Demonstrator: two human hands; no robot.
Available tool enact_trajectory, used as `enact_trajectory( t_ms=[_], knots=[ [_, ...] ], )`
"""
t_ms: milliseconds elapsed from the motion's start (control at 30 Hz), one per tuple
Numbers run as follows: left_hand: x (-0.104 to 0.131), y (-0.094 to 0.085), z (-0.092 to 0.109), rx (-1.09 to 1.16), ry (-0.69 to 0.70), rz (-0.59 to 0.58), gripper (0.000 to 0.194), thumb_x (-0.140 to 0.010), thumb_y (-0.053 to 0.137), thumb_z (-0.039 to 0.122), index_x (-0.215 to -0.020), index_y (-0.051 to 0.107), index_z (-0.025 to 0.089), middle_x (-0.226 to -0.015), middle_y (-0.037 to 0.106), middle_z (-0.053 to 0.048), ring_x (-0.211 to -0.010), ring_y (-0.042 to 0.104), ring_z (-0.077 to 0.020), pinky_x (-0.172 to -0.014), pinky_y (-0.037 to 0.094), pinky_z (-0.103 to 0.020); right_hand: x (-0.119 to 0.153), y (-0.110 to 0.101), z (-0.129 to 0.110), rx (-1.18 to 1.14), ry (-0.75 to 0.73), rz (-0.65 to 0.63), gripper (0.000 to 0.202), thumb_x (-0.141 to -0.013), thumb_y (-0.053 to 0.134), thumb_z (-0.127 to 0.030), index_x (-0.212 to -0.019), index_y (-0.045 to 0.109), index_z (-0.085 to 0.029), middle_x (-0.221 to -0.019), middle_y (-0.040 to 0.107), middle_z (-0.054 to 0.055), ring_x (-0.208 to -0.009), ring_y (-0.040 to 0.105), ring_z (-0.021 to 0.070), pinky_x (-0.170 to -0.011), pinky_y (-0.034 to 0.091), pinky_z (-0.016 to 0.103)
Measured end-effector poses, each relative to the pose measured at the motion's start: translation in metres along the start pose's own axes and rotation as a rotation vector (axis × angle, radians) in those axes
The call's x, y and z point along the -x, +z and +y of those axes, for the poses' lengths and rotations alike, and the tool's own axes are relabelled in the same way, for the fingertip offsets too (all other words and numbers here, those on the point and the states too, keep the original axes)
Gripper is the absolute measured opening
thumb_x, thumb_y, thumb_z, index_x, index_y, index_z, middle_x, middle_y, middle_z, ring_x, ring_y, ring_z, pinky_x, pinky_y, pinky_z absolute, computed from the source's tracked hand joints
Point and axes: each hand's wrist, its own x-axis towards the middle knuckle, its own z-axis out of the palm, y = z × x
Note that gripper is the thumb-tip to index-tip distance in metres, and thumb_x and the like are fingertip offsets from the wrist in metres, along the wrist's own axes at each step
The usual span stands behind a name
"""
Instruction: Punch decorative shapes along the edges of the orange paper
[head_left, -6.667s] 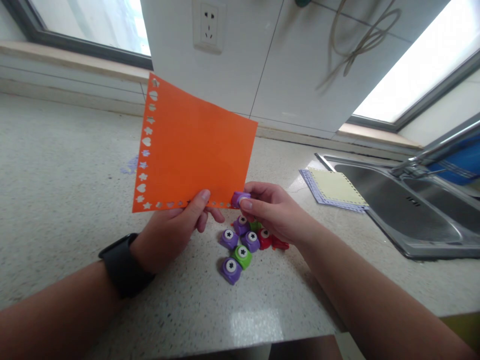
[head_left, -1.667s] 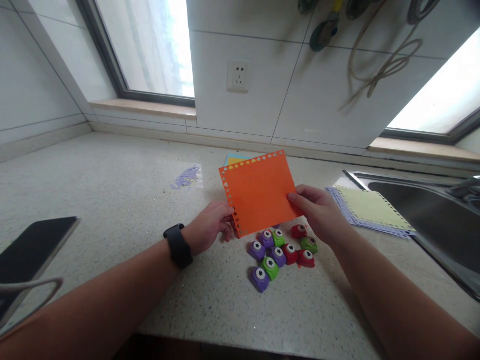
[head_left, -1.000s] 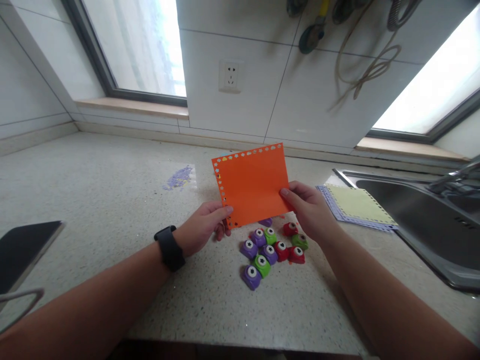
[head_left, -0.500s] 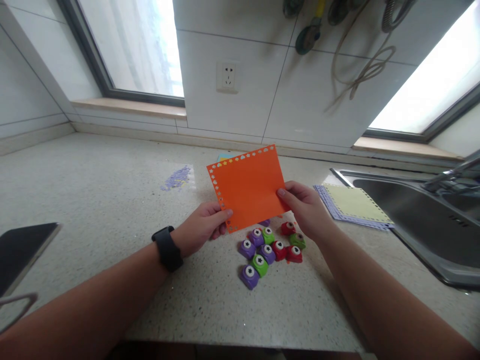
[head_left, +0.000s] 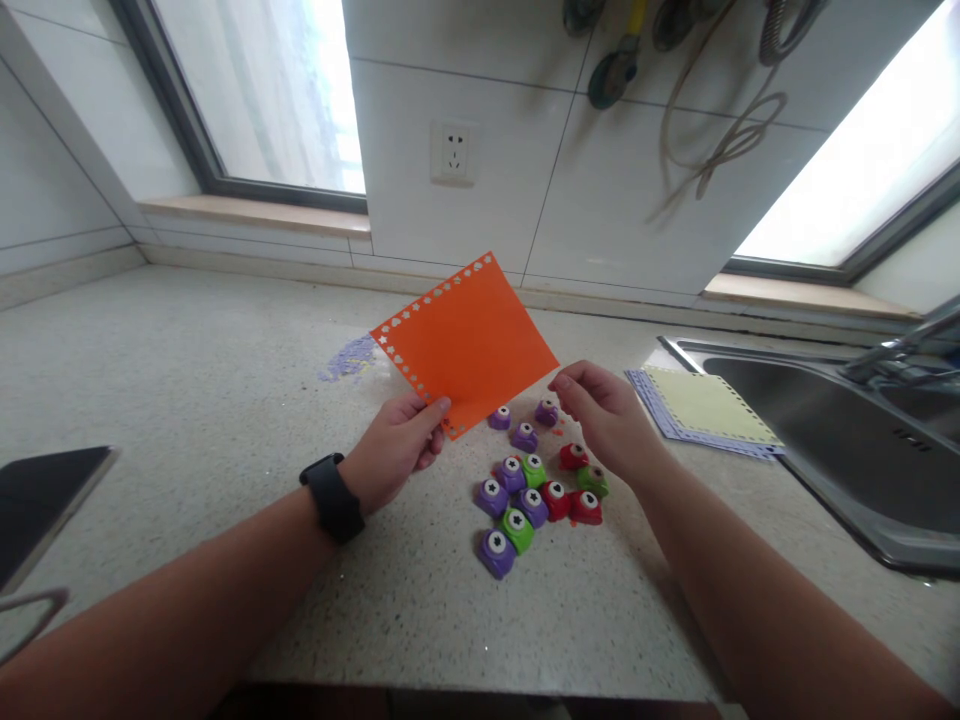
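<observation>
An orange sheet of paper (head_left: 480, 345), with star, heart and other small shapes punched along two edges, is tilted above the counter. My left hand (head_left: 401, 440), with a black watch on the wrist, pinches its lower corner between thumb and fingers. Right beside the sheet's right corner is my right hand (head_left: 604, 415), fingers curled together and seemingly off the paper. Below lie several small craft punches: purple ones (head_left: 497, 552), green ones (head_left: 517, 530) and red ones (head_left: 587, 506). Each shows a white button with a dark shape on top.
Purple and yellow paper bits (head_left: 349, 360) lie on the counter (head_left: 225, 400) at back left. Punched-edge sheets, pale yellow on purple (head_left: 705, 405), rest by the steel sink (head_left: 847, 470). A dark flat object (head_left: 49, 500) is at far left. Behind is a wall socket (head_left: 454, 153).
The orange paper has turned counterclockwise and shifted up and left in my left hand. My right hand has come off its right edge, and more purple punches show beneath.
</observation>
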Motion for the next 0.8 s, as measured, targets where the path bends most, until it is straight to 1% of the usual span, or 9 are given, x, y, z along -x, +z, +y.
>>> enact_trajectory(
  t_ms=[67, 167, 233, 300, 333, 433, 500, 667, 800],
  knots=[
    [0.000, 0.000, 0.000, 0.011, 0.011, 0.008, 0.030, -0.083, 0.075, 0.044, -0.082, 0.062, 0.017, -0.050, 0.053, 0.006, -0.038, 0.037, -0.0051, -0.036, 0.025, -0.017, 0.005, -0.002, -0.008, 0.117, -0.070, -0.140, 0.022, -0.094, 0.059, -0.037, -0.079, 0.062, -0.020, -0.069, 0.060, 0.000, -0.063, 0.053, 0.0147, -0.061, 0.041, 0.030],
    [0.000, 0.000, -0.001, 0.026, 0.024, 0.021, 0.030, -0.083, 0.075, 0.044, -0.082, 0.062, 0.017, -0.050, 0.053, 0.006, -0.039, 0.038, -0.0054, -0.036, 0.025, -0.017, 0.011, -0.005, -0.020, 0.226, -0.184, -0.444, 0.021, -0.095, 0.061, -0.034, -0.079, 0.065, -0.020, -0.072, 0.063, 0.001, -0.065, 0.054, 0.0143, -0.063, 0.042, 0.030],
    [-0.001, 0.000, -0.001, 0.035, 0.027, 0.022, 0.030, -0.083, 0.076, 0.044, -0.080, 0.061, 0.018, -0.050, 0.053, 0.006, -0.039, 0.038, -0.0055, -0.036, 0.025, -0.017, 0.013, -0.007, -0.025, 0.289, -0.270, -0.626, 0.017, -0.092, 0.066, -0.034, -0.083, 0.069, -0.021, -0.077, 0.065, 0.001, -0.071, 0.057, 0.0150, -0.069, 0.044, 0.030],
    [-0.001, 0.000, -0.002, 0.036, 0.026, 0.022, 0.031, -0.083, 0.076, 0.044, -0.079, 0.060, 0.018, -0.050, 0.052, 0.006, -0.039, 0.038, -0.0055, -0.036, 0.025, -0.017, 0.013, -0.008, -0.028, 0.361, -0.341, -0.744, 0.014, -0.088, 0.074, -0.035, -0.087, 0.072, -0.021, -0.081, 0.067, 0.002, -0.077, 0.059, 0.0164, -0.074, 0.045, 0.032],
    [-0.001, 0.000, -0.002, 0.034, 0.024, 0.023, 0.031, -0.082, 0.076, 0.045, -0.079, 0.060, 0.018, -0.050, 0.052, 0.006, -0.039, 0.038, -0.0056, -0.036, 0.025, -0.017, 0.013, -0.009, -0.028, 0.393, -0.364, -0.780, 0.015, -0.085, 0.077, -0.035, -0.088, 0.073, -0.021, -0.082, 0.067, 0.002, -0.078, 0.059, 0.0171, -0.075, 0.044, 0.032],
    [-0.001, 0.000, -0.002, 0.026, 0.021, 0.029, 0.032, -0.081, 0.076, 0.046, -0.079, 0.060, 0.018, -0.050, 0.052, 0.006, -0.039, 0.038, -0.0056, -0.036, 0.025, -0.017, 0.012, -0.010, -0.025, 0.434, -0.391, -0.844, 0.022, -0.077, 0.085, -0.033, -0.091, 0.074, -0.020, -0.084, 0.067, 0.003, -0.081, 0.058, 0.0186, -0.074, 0.043, 0.031],
    [-0.001, 0.000, -0.003, 0.022, 0.025, 0.028, 0.032, -0.082, 0.076, 0.046, -0.079, 0.060, 0.018, -0.050, 0.052, 0.006, -0.039, 0.038, -0.0055, -0.036, 0.025, -0.017, 0.011, -0.010, -0.023, 0.442, -0.406, -0.867, 0.025, -0.075, 0.087, -0.032, -0.092, 0.075, -0.020, -0.087, 0.068, 0.004, -0.083, 0.059, 0.0198, -0.076, 0.044, 0.032],
    [-0.001, 0.000, -0.003, 0.032, 0.030, 0.010, 0.031, -0.083, 0.074, 0.044, -0.079, 0.060, 0.018, -0.050, 0.052, 0.006, -0.039, 0.039, -0.0053, -0.036, 0.026, -0.016, 0.010, -0.011, -0.021, 0.476, -0.416, -0.871, 0.022, -0.077, 0.088, -0.033, -0.092, 0.076, -0.021, -0.090, 0.069, 0.005, -0.091, 0.060, 0.0227, -0.082, 0.045, 0.036],
    [-0.001, 0.000, -0.001, 0.057, 0.021, 0.005, 0.030, -0.084, 0.073, 0.044, -0.080, 0.060, 0.018, -0.050, 0.053, 0.005, -0.039, 0.039, -0.0055, -0.036, 0.026, -0.016, 0.010, -0.012, -0.021, 0.440, -0.390, -0.842, 0.018, -0.080, 0.084, -0.030, -0.093, 0.074, -0.021, -0.096, 0.068, 0.005, -0.094, 0.061, 0.0223, -0.084, 0.048, 0.037]
  ],
)
